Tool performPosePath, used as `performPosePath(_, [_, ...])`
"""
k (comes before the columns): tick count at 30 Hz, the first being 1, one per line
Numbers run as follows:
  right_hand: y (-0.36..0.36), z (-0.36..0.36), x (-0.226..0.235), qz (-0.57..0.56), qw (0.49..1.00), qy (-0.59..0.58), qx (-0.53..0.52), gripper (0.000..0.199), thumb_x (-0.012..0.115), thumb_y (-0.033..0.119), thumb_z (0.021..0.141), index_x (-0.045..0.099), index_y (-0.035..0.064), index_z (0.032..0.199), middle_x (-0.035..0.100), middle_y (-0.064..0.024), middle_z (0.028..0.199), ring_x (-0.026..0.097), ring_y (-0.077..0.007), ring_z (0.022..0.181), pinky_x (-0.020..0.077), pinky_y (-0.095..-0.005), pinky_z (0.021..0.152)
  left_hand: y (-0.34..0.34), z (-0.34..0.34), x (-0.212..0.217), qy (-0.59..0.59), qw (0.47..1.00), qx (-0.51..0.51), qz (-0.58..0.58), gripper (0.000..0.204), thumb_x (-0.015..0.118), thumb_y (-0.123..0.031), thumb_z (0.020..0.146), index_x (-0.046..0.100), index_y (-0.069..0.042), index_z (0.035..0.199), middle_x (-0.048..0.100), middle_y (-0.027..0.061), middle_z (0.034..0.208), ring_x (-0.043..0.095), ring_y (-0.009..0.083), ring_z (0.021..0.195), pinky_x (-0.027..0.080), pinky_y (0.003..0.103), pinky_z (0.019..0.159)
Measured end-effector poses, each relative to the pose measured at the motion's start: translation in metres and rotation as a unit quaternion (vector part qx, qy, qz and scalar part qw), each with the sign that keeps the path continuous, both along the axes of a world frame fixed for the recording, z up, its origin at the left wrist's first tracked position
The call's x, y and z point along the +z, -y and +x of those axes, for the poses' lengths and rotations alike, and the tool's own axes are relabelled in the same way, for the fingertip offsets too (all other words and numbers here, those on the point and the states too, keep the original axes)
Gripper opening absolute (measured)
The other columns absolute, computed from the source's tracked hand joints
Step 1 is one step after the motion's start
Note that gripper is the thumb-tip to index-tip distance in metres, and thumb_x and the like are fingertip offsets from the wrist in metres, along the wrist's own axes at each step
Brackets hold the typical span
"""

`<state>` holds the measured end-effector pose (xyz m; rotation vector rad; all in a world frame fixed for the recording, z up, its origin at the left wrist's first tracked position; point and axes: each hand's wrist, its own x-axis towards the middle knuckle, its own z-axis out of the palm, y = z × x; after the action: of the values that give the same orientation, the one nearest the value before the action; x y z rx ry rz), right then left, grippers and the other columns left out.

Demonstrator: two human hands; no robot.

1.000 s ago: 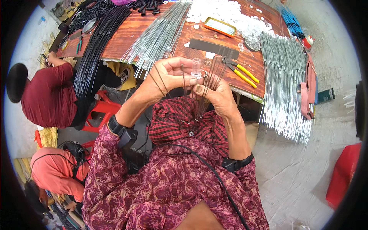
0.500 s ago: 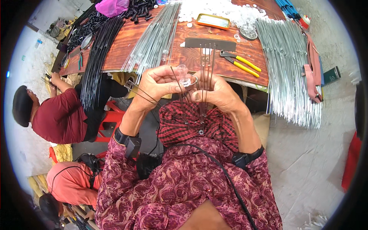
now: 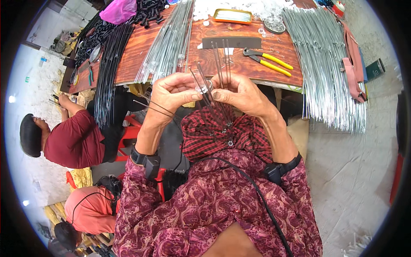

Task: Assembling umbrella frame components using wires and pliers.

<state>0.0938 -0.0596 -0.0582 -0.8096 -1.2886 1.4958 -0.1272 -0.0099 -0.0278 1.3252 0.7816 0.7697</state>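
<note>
In front of my chest, both hands work at a bunch of thin dark metal rods [image 3: 217, 64], which look like umbrella ribs. Their lower ends meet at a small joint [image 3: 230, 142] over my lap. Between the thumb and fingers of my left hand [image 3: 173, 92] is a clear plastic fitting [image 3: 204, 87], with a couple more rods sticking out below that palm. My right hand [image 3: 247, 97] pinches the upright rods right beside the fitting, its thumb pressed on them. The fingertips nearly meet, so the exact contact between rod and fitting is hidden.
Yellow-handled pliers [image 3: 269, 62] and a dark flat bar [image 3: 233, 42] lie on the wooden table [image 3: 199, 64]. Bundles of silver rods [image 3: 327, 64] and black rods [image 3: 112, 68] overhang its edge. A yellow-rimmed tin [image 3: 233, 16] stands behind. A person in maroon [image 3: 72, 139] sits at left.
My left hand and the clear fitting have come closer to the rods in my right hand. The fitting now sits lower between the fingers, and the view has shifted slightly.
</note>
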Motion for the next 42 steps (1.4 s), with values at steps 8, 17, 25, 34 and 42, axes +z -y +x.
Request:
performPosePath(8, [-0.008, 0.003, 0.007, 0.025, 0.998, 0.025, 0.055, 0.024, 0.068, 0.016, 0.087, 0.060, -0.0020, 0.100, 0.062, -0.0018, 0.088, 0.057, -0.0081, 0.082, 0.0474, -0.0253, 0.074, 0.006, 0.010, 0.005, 0.005, 0.999, 0.043, 0.001, 0.041, 0.077, 0.002, 0.072, 0.062, 0.006, 0.110, 0.069, 0.0161, 0.103, 0.067, 0.0206, 0.094, 0.054, 0.033, 0.086])
performPosePath(17, [-0.006, -0.004, 0.000, -0.012, 0.998, -0.042, 0.038, 0.019, 0.068, 0.012, 0.086, 0.061, -0.0022, 0.098, 0.063, -0.0027, 0.087, 0.058, -0.0079, 0.080, 0.0484, -0.0245, 0.071, -0.003, -0.002, -0.013, 0.093, 0.995, -0.026, 0.012, 0.032, 0.079, 0.006, 0.068, 0.065, 0.004, 0.096, 0.069, 0.0119, 0.093, 0.067, 0.0185, 0.089, 0.055, 0.031, 0.081])
performPosePath(25, [0.000, -0.007, 0.002, -0.001, 0.997, -0.045, 0.059, 0.020, 0.069, 0.013, 0.085, 0.062, -0.0012, 0.098, 0.063, -0.0027, 0.088, 0.057, -0.0083, 0.082, 0.0475, -0.0253, 0.073, -0.018, -0.005, -0.020, 0.093, 0.988, -0.118, 0.043, 0.025, 0.081, 0.005, 0.063, 0.068, 0.002, 0.084, 0.064, 0.0098, 0.090, 0.064, 0.0211, 0.087, 0.053, 0.033, 0.080])
performPosePath(34, [0.000, -0.011, 0.005, 0.011, 0.994, -0.039, 0.100, 0.024, 0.072, 0.017, 0.084, 0.062, -0.0001, 0.097, 0.062, -0.0009, 0.086, 0.056, -0.0075, 0.080, 0.0464, -0.0257, 0.072, -0.021, 0.007, -0.025, 0.193, 0.960, -0.191, 0.071, 0.036, 0.088, -0.010, 0.055, 0.072, -0.009, 0.087, 0.053, 0.0116, 0.117, 0.054, 0.0269, 0.107, 0.044, 0.040, 0.092])
performPosePath(42, [-0.004, -0.011, -0.003, -0.002, 0.994, -0.103, 0.042, 0.023, 0.069, 0.014, 0.087, 0.059, -0.0014, 0.100, 0.061, -0.0018, 0.085, 0.057, -0.0077, 0.076, 0.0471, -0.0242, 0.069, -0.025, 0.014, -0.026, 0.098, 0.992, -0.076, -0.007, 0.081, 0.086, -0.023, 0.066, 0.047, 0.001, 0.134, 0.050, 0.0165, 0.135, 0.051, 0.0271, 0.124, 0.044, 0.042, 0.102])
